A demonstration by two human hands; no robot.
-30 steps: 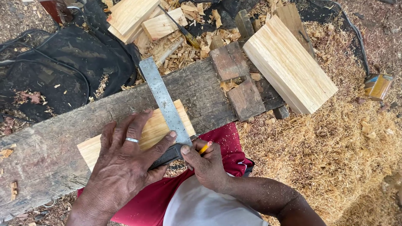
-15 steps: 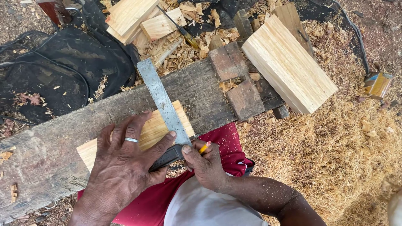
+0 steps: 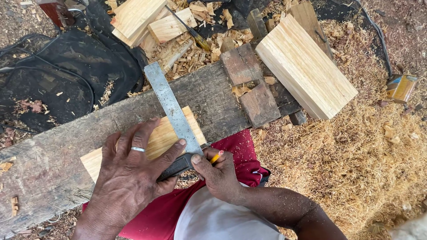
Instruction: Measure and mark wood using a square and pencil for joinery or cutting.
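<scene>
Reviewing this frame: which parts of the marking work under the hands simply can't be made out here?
- Head view: pencil tip, hidden by the right hand.
- Any drawn line on the pale wood piece: covered by the steel square and the left hand.
- The square's dark stock: mostly under the left thumb.
- Weathered plank: its left end is cut off by the frame edge.

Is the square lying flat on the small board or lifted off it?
Flat: the square's blade lies across the board, pressed down by the left hand.
</scene>
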